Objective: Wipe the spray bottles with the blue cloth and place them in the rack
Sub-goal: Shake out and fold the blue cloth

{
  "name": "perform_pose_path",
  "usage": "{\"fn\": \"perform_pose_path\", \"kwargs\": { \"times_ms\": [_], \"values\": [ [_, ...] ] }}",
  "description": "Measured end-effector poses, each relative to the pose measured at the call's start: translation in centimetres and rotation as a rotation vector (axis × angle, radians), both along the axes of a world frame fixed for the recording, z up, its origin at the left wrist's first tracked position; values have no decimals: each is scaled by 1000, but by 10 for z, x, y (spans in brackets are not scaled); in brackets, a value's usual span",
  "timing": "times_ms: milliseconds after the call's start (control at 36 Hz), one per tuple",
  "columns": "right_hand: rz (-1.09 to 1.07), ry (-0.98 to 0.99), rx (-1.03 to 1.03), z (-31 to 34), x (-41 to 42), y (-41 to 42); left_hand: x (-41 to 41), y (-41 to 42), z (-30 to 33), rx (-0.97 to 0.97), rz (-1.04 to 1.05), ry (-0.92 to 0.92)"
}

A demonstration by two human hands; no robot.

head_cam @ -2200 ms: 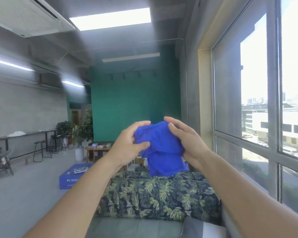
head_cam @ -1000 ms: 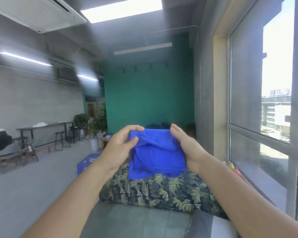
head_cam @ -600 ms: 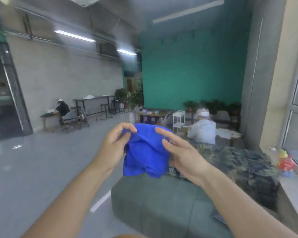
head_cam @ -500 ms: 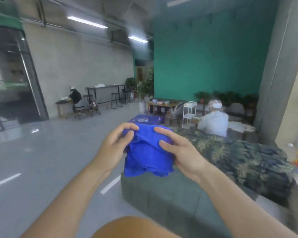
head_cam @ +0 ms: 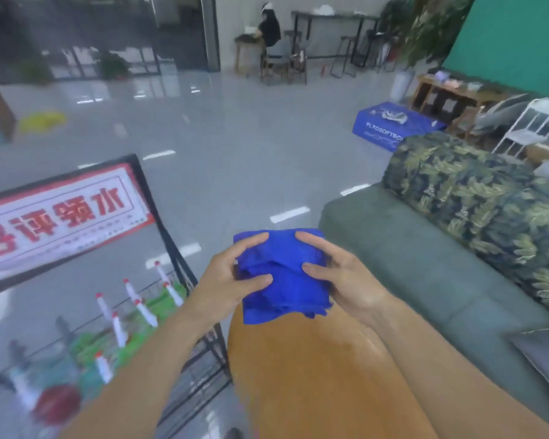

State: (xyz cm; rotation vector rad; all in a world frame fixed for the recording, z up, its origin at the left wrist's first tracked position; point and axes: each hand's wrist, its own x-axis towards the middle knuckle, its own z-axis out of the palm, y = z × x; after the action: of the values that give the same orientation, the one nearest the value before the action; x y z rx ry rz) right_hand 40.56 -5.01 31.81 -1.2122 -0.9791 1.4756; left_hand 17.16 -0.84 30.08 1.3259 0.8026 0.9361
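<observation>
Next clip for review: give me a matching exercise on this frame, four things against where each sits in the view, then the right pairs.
Things:
1. blue cloth
2. spray bottles
3. leaf-print sofa
4. blue box

Places:
A. on the floor, far right, beyond the sofa
B. held between the left hand and right hand
C. lower left, in the black wire rack
D. along the right side

Pairs: 1-B, 2-C, 3-D, 4-A
</observation>
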Motion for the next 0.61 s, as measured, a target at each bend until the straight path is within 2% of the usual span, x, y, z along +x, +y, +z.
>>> {"fn": "perform_pose_path", "kwargs": {
  "times_ms": [139, 306, 611],
  "values": [
    [83, -21, -170, -75, -50, 19, -63, -6, -80, -71, 130, 111],
    [202, -176, -332, -153, -110, 24, -113, -33, -172, -253, 236, 156],
    [283, -410, -405, -239, -177, 41, -158, -35, -271, -504, 395, 231]
  ]
}}
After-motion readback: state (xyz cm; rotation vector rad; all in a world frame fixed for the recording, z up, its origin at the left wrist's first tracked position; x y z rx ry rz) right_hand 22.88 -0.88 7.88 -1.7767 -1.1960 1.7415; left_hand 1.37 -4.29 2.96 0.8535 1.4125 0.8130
